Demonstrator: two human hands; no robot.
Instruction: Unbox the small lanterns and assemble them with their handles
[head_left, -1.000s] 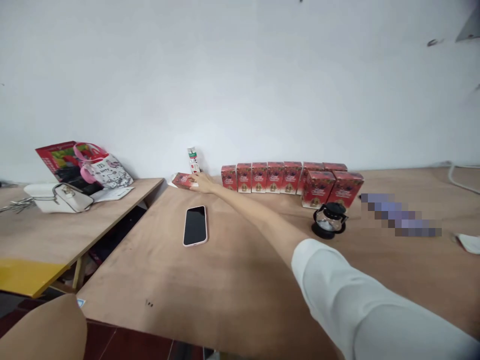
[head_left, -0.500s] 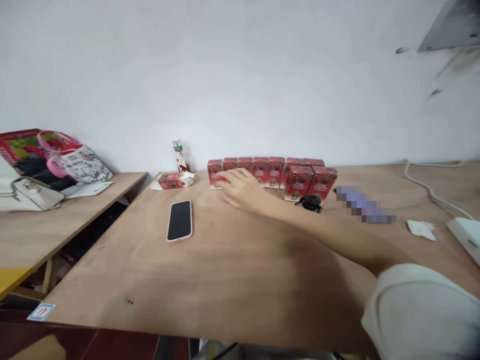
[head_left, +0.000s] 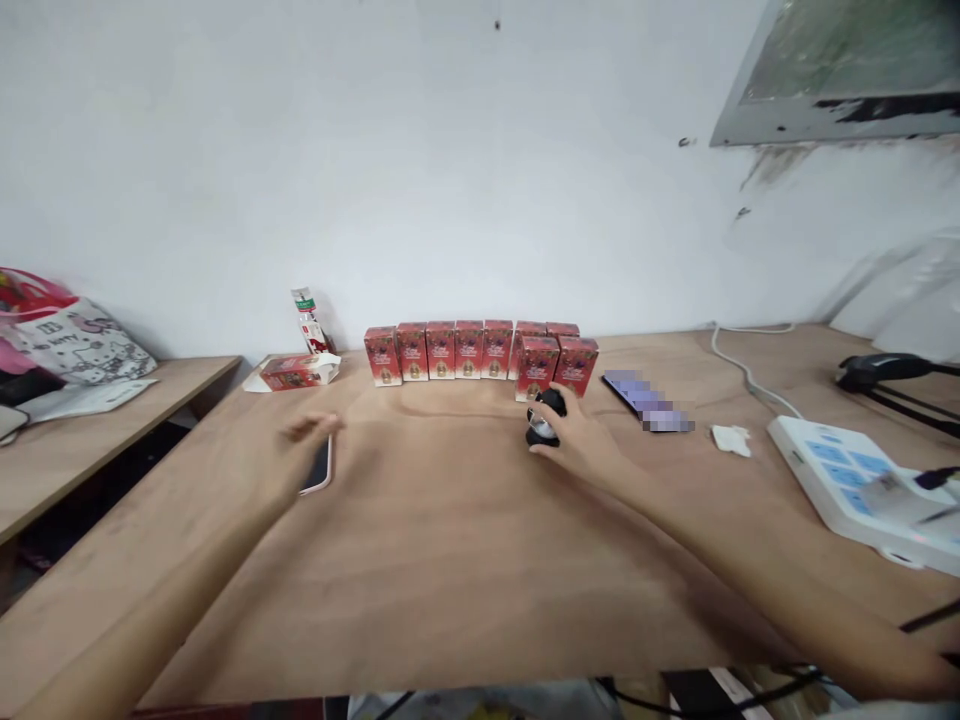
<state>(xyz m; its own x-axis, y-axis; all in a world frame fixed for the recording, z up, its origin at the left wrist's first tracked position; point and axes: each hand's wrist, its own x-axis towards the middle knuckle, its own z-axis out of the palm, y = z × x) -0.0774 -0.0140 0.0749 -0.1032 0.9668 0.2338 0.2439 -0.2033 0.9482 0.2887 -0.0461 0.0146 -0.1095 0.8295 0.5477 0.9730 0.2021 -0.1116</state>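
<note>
The worktop (head_left: 442, 560) bore a row of upright red boxes (head_left: 469, 350) near the wall. The right hand (head_left: 585, 435) had its fingers around the small black lantern (head_left: 543, 420), just in front of the boxes; the left hand (head_left: 304, 445), empty with fingers loosely bent, was over the pink-edged phone (head_left: 322, 470).

Mini lantern (head_left: 543, 420) | black top and base, clear middle | roughly upright, clasped and partly covered by right hand (head_left: 585, 442) | placed on wooden table (head_left: 442, 540), near red boxes (head_left: 535, 372)
</note>
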